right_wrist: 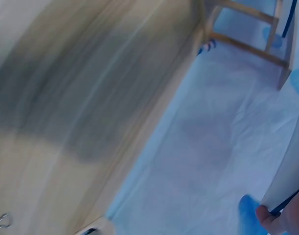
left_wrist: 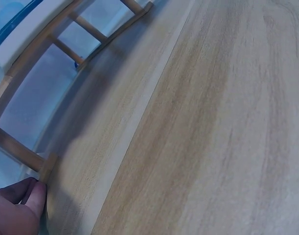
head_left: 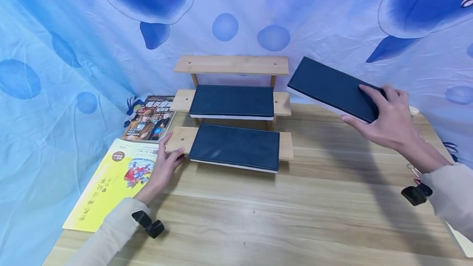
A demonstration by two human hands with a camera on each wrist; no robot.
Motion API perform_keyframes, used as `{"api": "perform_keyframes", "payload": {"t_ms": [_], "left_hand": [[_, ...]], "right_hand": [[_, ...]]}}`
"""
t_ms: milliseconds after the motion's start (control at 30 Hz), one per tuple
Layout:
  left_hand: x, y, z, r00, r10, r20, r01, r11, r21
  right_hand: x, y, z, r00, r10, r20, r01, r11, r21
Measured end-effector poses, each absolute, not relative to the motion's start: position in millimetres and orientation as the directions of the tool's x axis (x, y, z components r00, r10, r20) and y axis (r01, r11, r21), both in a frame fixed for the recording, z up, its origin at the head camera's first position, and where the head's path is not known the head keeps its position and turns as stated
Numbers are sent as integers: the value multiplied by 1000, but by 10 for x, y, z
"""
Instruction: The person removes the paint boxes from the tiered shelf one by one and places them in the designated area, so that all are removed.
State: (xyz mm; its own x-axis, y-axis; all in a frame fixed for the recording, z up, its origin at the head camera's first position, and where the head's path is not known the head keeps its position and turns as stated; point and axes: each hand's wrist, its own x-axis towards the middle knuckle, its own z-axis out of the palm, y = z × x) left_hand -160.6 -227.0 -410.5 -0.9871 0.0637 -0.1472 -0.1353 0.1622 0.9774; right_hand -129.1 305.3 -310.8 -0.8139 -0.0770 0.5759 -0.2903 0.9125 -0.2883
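Observation:
A wooden three-tier step rack stands at the back of the table. On its middle and lowest tiers lie two flat rectangular boxes, the middle box and the lower box, with dark navy tops and white sides. My left hand grips the left end of the rack; in the left wrist view its thumb and finger pinch the rack's wooden foot. To the right of the top tier, my right hand holds a third navy box, tilted and raised off the table. The top tier bears no box.
Left of the rack lie a yellow book and a dark illustrated book. A blue whale-print curtain hangs close behind. Near the right edge are a metal clip and a pale flat item.

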Motion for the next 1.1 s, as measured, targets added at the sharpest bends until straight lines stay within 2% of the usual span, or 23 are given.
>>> {"api": "perform_keyframes", "payload": {"t_ms": [267, 533, 867, 1100], "left_hand": [[-1601, -2298, -4117, -989, 69, -131, -120, 140, 983], [-1559, -2256, -4010, -987, 69, -144, -132, 163, 978], [-1495, -2174, -3862, -985, 76, -153, -139, 164, 977], [-1491, -2167, -3860, -986, 73, -150, -136, 170, 976]], "right_hand": [[-1158, 3300, -3348, -846, -9, 534, -215, 921, -326], [-1127, 3596, -3669, -869, 14, 494, -160, 937, -309], [-1139, 3816, -4019, -957, 74, 281, -20, 949, -315], [-1186, 3815, -4170, -971, 55, 233, -9, 965, -263]]}}
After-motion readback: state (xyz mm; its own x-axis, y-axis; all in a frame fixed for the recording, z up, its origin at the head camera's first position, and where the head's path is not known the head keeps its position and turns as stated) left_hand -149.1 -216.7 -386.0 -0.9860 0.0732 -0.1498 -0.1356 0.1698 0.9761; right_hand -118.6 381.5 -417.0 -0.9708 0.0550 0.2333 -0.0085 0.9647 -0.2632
